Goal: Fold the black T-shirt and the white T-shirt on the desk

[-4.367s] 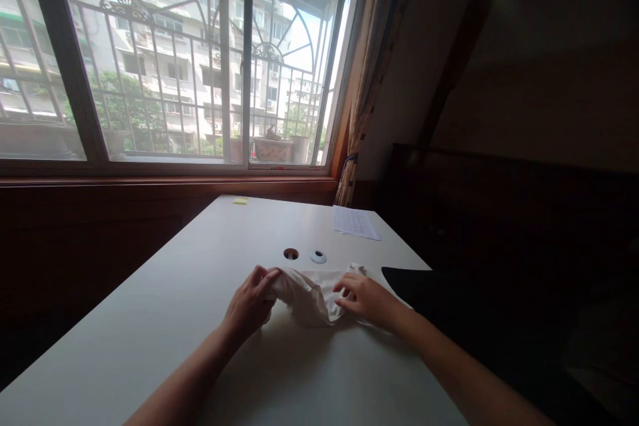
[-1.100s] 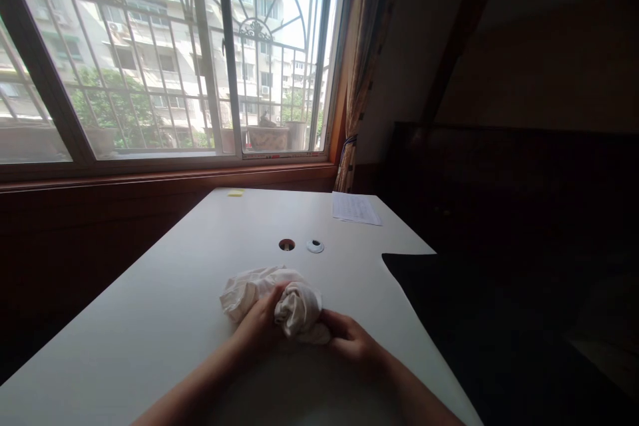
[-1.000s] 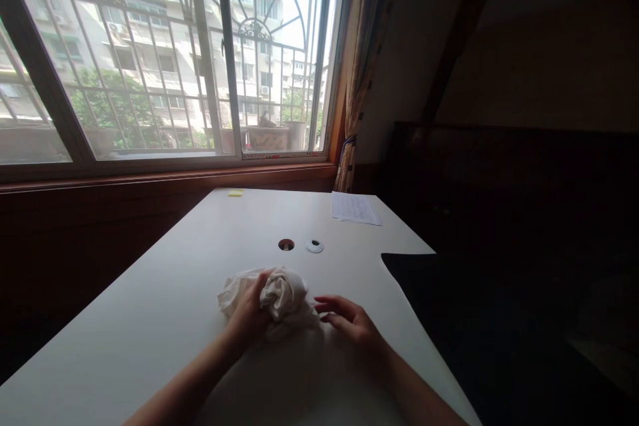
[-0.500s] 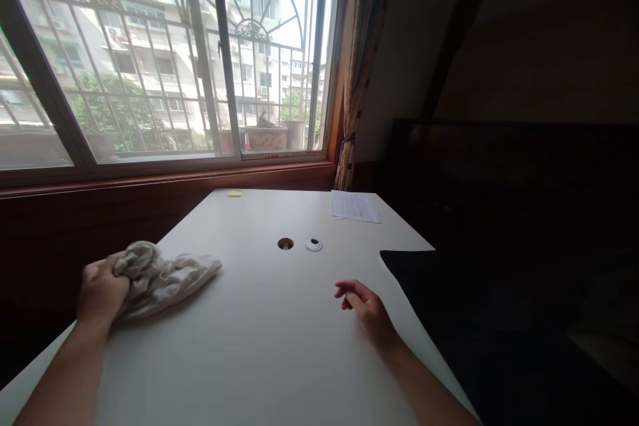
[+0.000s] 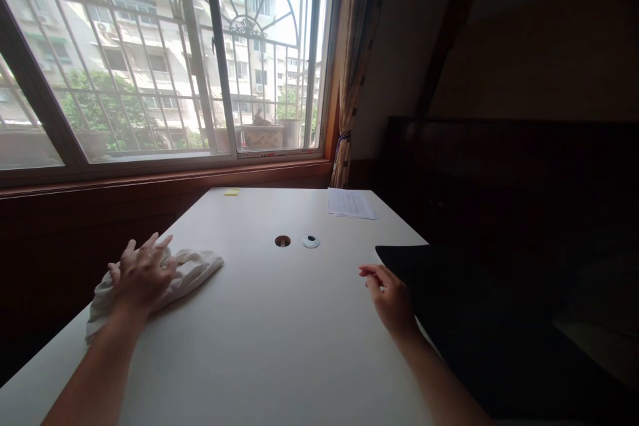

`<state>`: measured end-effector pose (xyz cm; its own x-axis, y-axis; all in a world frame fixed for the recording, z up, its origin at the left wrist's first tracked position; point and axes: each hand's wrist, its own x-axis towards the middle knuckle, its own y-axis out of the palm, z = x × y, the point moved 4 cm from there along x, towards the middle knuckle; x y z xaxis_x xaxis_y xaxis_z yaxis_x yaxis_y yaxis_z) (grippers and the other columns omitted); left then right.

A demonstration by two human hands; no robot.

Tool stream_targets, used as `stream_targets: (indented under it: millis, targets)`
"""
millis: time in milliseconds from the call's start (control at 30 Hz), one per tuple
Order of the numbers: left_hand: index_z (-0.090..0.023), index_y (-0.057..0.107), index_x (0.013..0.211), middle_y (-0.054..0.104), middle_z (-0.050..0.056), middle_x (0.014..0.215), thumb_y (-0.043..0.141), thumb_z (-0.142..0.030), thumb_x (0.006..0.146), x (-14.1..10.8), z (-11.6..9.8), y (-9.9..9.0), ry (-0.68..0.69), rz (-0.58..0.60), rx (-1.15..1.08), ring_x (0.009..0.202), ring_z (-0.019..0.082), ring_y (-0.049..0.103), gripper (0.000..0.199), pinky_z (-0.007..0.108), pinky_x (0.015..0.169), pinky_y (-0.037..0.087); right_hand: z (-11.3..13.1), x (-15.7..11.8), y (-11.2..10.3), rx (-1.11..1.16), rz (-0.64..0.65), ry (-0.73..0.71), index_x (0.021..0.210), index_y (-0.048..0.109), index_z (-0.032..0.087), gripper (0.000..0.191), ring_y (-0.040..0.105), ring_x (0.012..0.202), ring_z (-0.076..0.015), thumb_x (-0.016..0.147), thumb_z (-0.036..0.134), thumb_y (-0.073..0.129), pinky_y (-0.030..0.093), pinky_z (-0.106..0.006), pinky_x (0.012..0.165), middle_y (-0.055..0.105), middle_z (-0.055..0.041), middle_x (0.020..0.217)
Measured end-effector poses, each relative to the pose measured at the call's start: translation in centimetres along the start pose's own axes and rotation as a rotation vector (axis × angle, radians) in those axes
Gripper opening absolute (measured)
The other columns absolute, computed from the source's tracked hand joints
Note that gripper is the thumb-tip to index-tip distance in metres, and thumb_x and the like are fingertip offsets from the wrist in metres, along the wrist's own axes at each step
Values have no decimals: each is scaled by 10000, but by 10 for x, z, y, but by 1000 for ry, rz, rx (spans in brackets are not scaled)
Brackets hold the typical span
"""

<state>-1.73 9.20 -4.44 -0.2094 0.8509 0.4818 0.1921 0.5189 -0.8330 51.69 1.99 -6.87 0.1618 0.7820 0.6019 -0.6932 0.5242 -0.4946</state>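
Note:
My left hand lies spread over a crumpled off-white cloth at the left edge of the white table. Its fingers are apart and point away from me, hiding the cloth's middle. One end of the cloth reaches right across the tabletop; the other hangs by the table's left edge. Near the right edge, my right hand hovers or rests with loosely curled fingers and nothing visible in them. Whether it touches the table I cannot tell.
A round cable hole and its loose white cover are mid-table. Printed papers lie at the far right, a yellow sticky note at the far left. A dark sheet covers the right edge. A barred window stands beyond.
My left hand has let go of the bunched cloth and spread its fingers over it, moving right. The bunch has come down flatter. My right hand has shifted right, towards the dark sheet.

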Motion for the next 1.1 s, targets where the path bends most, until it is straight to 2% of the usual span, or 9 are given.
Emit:
stream_targets:
  millis: [100,200,300,367,567,700,900,1033,1100]
  targets:
    - [-302,478,1493,325,109,1636,496,-586,966,-1,6,25,5,129,124,1486,492,122,599,805,1061,150,-3,-3,9,5,62,2,995,700,223,255,675,845,-232,934,249,454,545,-372,771,726,-53,943]
    - [-295,589,1395,356,102,1618,482,-526,967,-4,14,38,31,131,227,1487,452,142,498,739,1087,191,-3,-6,15,4,120,7,980,702,223,261,679,835,-230,934,249,446,550,-380,783,728,-49,931]
    - [-266,640,1326,411,96,1581,454,-339,979,-4,22,36,24,79,240,1464,399,200,401,653,1102,255,-4,-6,16,7,136,16,986,704,222,272,683,831,-231,931,253,440,556,-386,788,729,-51,938]
    - [-263,652,1306,428,95,1565,423,-289,994,-2,32,32,-6,37,199,1436,393,242,388,636,1076,297,-5,-6,14,4,132,22,991,704,221,274,685,833,-235,929,265,441,558,-391,793,730,-55,940]
    - [-261,671,1239,383,86,1560,551,-462,947,2,66,26,-175,-21,129,1360,473,278,374,643,944,395,-8,-5,14,-4,125,20,983,712,228,280,690,834,-239,918,273,444,559,-382,764,734,-50,930]
    - [-246,693,1197,417,95,1530,495,-463,983,0,59,27,-140,-7,152,1358,457,287,364,676,958,362,-7,-5,14,-11,131,0,977,711,227,274,684,829,-236,929,265,444,553,-379,757,735,-49,926]
    - [-203,675,1257,455,133,1519,575,-365,929,-1,44,16,-111,-42,109,1343,488,337,379,681,976,359,-5,-2,7,-58,100,-33,999,703,225,272,680,834,-232,945,260,438,544,-379,774,729,-55,952]
    - [-195,623,1342,375,149,1571,573,-389,918,-1,37,11,-116,-132,123,1282,481,415,469,619,938,424,-7,-3,8,-60,98,-36,1000,702,224,272,686,853,-231,946,262,438,546,-358,736,730,-51,941]
    - [-201,618,1341,384,153,1564,537,-429,939,-2,33,12,-120,-190,157,1286,462,417,469,615,950,413,-7,-3,10,-58,105,-41,996,702,223,274,690,871,-231,947,264,435,547,-349,724,732,-50,934]
